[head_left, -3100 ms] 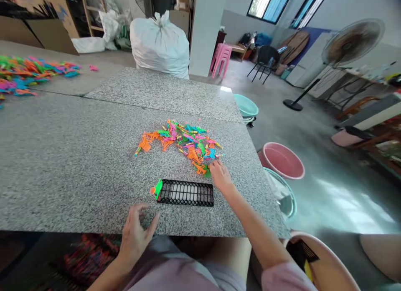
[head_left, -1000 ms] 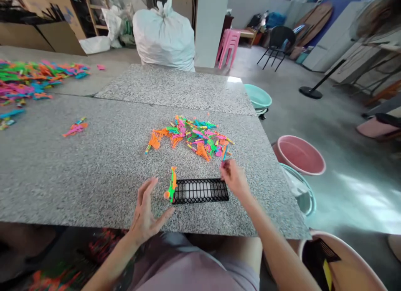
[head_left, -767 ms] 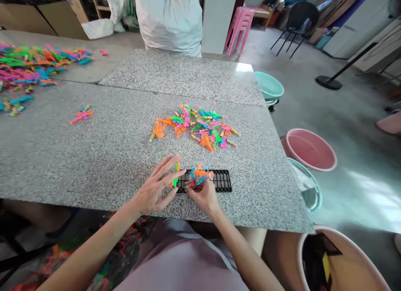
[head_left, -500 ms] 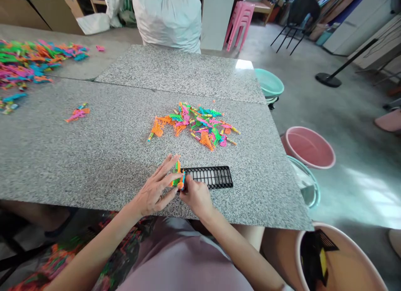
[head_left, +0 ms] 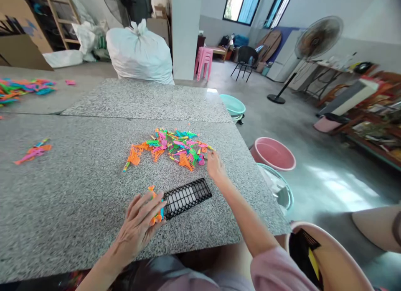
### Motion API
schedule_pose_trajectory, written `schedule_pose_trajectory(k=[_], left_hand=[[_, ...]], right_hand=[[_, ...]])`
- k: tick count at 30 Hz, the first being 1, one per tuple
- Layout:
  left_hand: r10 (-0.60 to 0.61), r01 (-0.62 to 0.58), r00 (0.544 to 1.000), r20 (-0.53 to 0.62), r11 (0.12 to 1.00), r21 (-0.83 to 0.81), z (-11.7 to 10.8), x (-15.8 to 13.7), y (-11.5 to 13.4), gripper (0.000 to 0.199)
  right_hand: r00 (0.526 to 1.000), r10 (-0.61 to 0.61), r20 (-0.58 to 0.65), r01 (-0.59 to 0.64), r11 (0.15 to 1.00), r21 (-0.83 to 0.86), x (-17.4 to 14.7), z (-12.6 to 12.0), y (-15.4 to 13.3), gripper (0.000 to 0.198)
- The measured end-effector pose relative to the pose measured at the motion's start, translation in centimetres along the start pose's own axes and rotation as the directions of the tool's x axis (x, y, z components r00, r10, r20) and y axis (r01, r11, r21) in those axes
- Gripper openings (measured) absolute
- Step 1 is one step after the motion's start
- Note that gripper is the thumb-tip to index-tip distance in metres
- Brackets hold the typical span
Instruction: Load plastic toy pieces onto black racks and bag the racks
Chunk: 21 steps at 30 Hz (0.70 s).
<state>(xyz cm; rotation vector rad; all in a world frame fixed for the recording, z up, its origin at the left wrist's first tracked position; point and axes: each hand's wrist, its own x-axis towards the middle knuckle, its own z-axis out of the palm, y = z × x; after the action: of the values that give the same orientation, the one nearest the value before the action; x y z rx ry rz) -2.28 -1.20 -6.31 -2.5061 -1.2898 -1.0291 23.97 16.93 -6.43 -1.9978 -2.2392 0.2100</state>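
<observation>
Grey floor and pale walls surround a speckled stone bench (head_left: 87, 186), with a bulging white sack (head_left: 140, 52) beyond its far edge, pink stools (head_left: 204, 61) farther back and a standing fan (head_left: 319, 38) off to the right. Near the front edge lies a black lattice rack (head_left: 188, 197), set at a slant with its right end farther from the person, pale strips showing through its middle. Orange and blue plastic pieces (head_left: 158, 218) sit at its left end. The left hand (head_left: 139, 220) curves over them, thumb apart from the other fingers; whether these grip anything, I cannot tell. The right hand (head_left: 216, 167) reaches to the right edge of a mixed, bright pile (head_left: 177, 146) behind the rack, its fingers bent; I cannot tell whether they pinch a piece. A small cluster (head_left: 34, 152) lies well apart at the left, and a pink basin (head_left: 274, 153) stands beyond the bench's right side.
</observation>
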Motion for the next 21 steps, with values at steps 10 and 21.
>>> schedule_pose_trajectory(k=[10,21], left_hand=[[-0.052,0.074,0.994,0.099,0.970,-0.232,-0.7,0.9,-1.0,0.033],[-0.090,0.128,0.986,0.143,0.949,-0.287,-0.3,0.3,-0.7,0.037]], right_hand=[[0.959,-0.275,0.066,0.282,0.940,-0.191,2.8,-0.4,0.4,0.040],[0.880,-0.473,-0.054,0.470,0.847,0.248,1.2,1.5,0.9,0.025]])
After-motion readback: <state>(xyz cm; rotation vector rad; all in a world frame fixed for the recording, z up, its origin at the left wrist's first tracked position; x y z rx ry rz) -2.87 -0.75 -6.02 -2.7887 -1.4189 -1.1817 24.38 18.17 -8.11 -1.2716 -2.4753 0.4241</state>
